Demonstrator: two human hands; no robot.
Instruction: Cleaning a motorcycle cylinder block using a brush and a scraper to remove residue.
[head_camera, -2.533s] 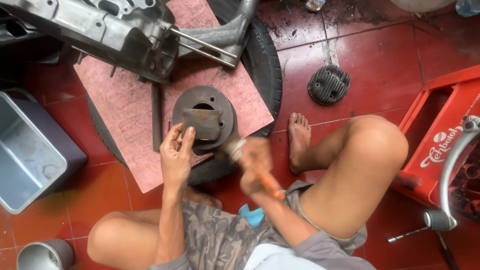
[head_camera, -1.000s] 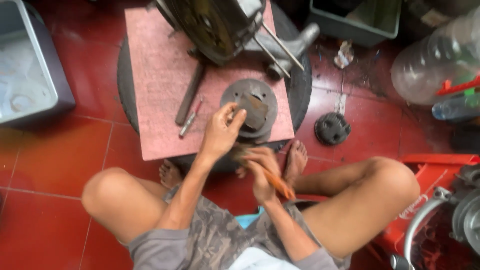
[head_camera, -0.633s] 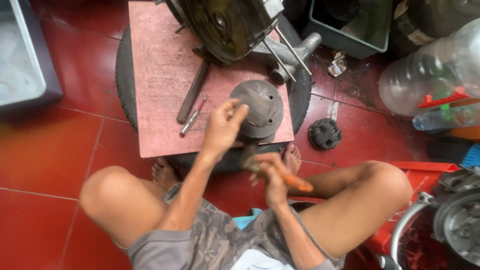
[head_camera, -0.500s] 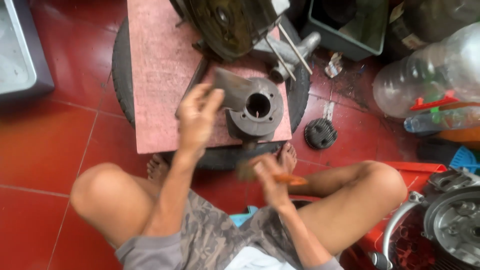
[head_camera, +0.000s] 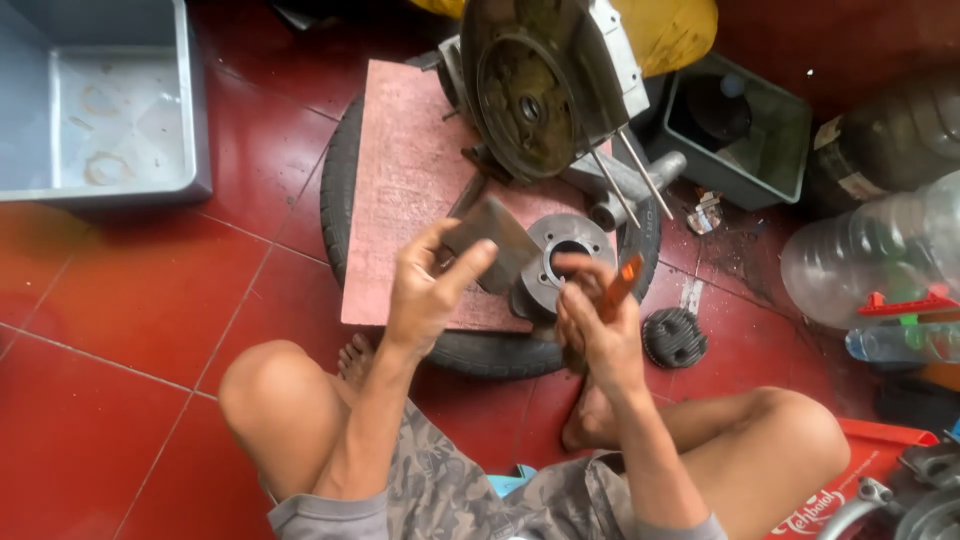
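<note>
— Red floor tiles (head_camera: 120, 330) all round, glossy, a bit grimy. On them, what?

— Old tyre (head_camera: 335, 200) lying flat, topped by a pink board (head_camera: 400, 200). On the board's far edge, a dirty engine casing (head_camera: 545, 85) standing on its side, two thin studs sticking out toward the near right.

— And the hands?

— Left hand (head_camera: 425, 290) raised over the board's near edge, fingers and thumb pinched round a flat grey metal plate (head_camera: 495, 240), held tilted. Right hand (head_camera: 595, 335) just beside it, closed on an orange-handled tool (head_camera: 620, 285), handle pointing up and away; tool's working end hidden behind the fingers.

— Anything between the two?

— Round grey metal part with a centre hole (head_camera: 570, 255), resting on the board's near right corner, just behind the plate and close to the right fingertips. Touching or not, cannot tell.

— Around the edges?

— Grey plastic tub (head_camera: 195, 120) far left on the floor. Finned black cylinder head (head_camera: 672, 338) on the tiles right of the tyre. Dark green bin (head_camera: 790, 145) beyond it, large clear plastic bottle (head_camera: 860, 260) at the right edge, red crate (head_camera: 850, 490) in the near right corner. Bare knees spread wide, one foot tucked against the tyre.
</note>
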